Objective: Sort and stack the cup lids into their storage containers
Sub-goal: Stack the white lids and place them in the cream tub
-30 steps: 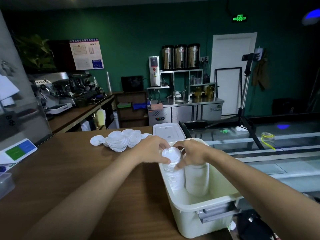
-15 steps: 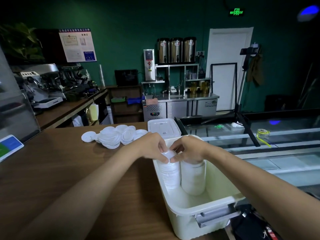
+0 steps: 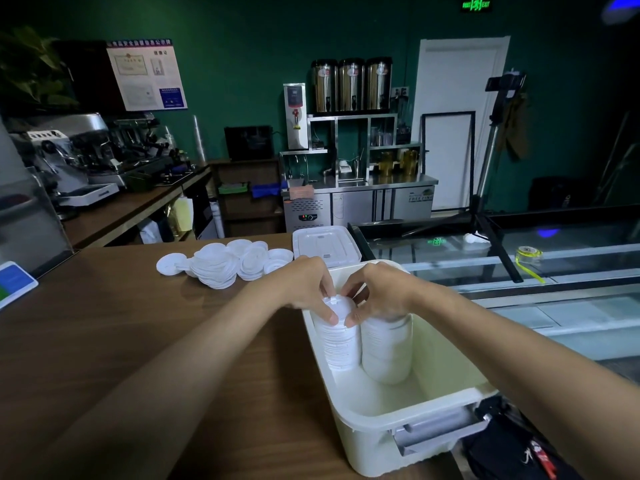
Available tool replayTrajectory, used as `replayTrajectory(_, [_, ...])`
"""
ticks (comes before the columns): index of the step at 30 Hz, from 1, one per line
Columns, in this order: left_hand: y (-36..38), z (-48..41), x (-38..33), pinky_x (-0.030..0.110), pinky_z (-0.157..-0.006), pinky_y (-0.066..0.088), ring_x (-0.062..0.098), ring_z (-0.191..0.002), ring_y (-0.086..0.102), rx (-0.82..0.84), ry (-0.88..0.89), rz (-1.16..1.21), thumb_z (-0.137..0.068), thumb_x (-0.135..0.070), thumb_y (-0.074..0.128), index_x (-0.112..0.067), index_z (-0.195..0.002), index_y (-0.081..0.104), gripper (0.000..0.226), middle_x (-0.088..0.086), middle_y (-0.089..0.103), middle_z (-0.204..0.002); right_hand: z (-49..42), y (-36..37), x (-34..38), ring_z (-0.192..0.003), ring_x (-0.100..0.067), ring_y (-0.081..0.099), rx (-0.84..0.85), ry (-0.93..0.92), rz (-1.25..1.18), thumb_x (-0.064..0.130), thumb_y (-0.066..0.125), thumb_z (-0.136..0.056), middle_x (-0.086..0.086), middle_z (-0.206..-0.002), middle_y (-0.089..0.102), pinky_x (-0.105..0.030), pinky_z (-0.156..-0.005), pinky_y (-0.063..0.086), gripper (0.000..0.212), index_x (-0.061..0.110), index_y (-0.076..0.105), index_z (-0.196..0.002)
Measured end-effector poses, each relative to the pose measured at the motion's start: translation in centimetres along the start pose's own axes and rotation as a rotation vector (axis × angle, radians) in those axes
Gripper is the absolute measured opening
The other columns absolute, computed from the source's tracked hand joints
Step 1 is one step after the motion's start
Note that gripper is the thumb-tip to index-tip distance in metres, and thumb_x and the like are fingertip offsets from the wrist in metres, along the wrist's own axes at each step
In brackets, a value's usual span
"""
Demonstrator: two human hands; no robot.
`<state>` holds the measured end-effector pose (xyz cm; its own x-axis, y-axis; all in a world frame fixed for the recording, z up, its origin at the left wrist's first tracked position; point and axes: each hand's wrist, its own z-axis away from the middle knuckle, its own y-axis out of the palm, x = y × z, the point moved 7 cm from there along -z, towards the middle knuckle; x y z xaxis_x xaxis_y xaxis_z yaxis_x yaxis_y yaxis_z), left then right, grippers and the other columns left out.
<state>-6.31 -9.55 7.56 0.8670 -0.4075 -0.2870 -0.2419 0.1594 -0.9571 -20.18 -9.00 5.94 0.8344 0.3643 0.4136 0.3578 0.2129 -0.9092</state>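
A cream plastic bin [image 3: 412,419] stands at the wooden counter's right edge. Inside it are two upright stacks of white cup lids: a left stack [image 3: 341,344] and a right stack [image 3: 386,351]. My left hand [image 3: 304,287] and my right hand [image 3: 377,292] meet over the left stack, fingers and thumbs curled round its top lid. A loose pile of white lids [image 3: 225,261] lies on the counter behind the hands. The far part of the bin is hidden by my hands.
The bin's white cover [image 3: 325,244] lies flat behind the bin. A glass display case [image 3: 519,271] runs along the right. A blue-and-white card [image 3: 14,282] sits at the counter's left edge. A dark bag [image 3: 512,448] hangs below the bin.
Both hands have stayed on the top lid of the left stack, pushing it slightly lower. The camera view shifted a little; the loose pile has not moved.
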Motion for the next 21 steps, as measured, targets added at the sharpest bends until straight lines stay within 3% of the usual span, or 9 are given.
replayTrajectory(9, [0.3, 0.4, -0.7, 0.039, -0.092, 0.058, 0.02, -0.104, 0.065, 0.019, 0.011, -0.063, -0.074, -0.038, 0.092, -0.014, -0.119, 0.074, 0.054, 0.003, 0.071, -0.114, 1.1, 0.0, 0.9, -0.113, -0.011, 0.067, 0.047, 0.037, 0.071, 0.041, 0.09, -0.079, 0.009, -0.126, 0.071, -0.028, -0.103, 0.05, 0.062, 0.024, 0.067, -0.134])
replayTrajectory(12, [-0.8, 1.5, -1.0, 0.044, -0.099, 0.052, 0.022, -0.119, 0.057, -0.054, 0.007, -0.117, -0.076, -0.043, 0.089, -0.019, -0.131, 0.066, 0.064, 0.001, 0.065, -0.128, 2.1, -0.7, 1.9, -0.126, -0.015, 0.061, 0.008, 0.021, 0.153, 0.055, 0.082, -0.082, 0.006, -0.136, 0.067, -0.032, -0.108, 0.048, 0.072, 0.022, 0.061, -0.142])
replayTrajectory(14, [-2.0, 2.4, -0.9, 0.044, -0.102, 0.05, 0.021, -0.127, 0.052, -0.113, 0.006, -0.095, -0.076, -0.045, 0.087, -0.024, -0.136, 0.062, 0.068, -0.001, 0.061, -0.134, 2.7, -1.7, 2.7, -0.131, -0.016, 0.056, -0.06, 0.018, 0.169, 0.052, 0.079, -0.087, 0.007, -0.139, 0.066, -0.034, -0.109, 0.046, 0.067, 0.023, 0.06, -0.145])
replayTrajectory(17, [-3.8, 4.4, -0.5, 0.041, -0.1, 0.052, 0.021, -0.124, 0.054, -0.171, 0.022, -0.072, -0.077, -0.042, 0.087, -0.023, -0.131, 0.067, 0.061, -0.002, 0.065, -0.13, 3.4, -3.1, 4.4, -0.13, -0.018, 0.057, -0.126, -0.011, 0.165, 0.043, 0.079, -0.09, 0.004, -0.135, 0.069, -0.033, -0.106, 0.048, 0.056, 0.02, 0.065, -0.139])
replayTrajectory(21, [-5.5, 7.6, 1.6, 0.036, -0.094, 0.051, 0.019, -0.12, 0.054, -0.225, -0.007, -0.028, -0.081, -0.045, 0.083, -0.022, -0.129, 0.07, 0.055, -0.003, 0.067, -0.125, 3.9, -4.0, 8.7, -0.132, -0.018, 0.059, -0.179, -0.086, 0.181, 0.046, 0.078, -0.09, 0.0, -0.141, 0.066, -0.026, -0.105, 0.045, 0.062, 0.014, 0.064, -0.141])
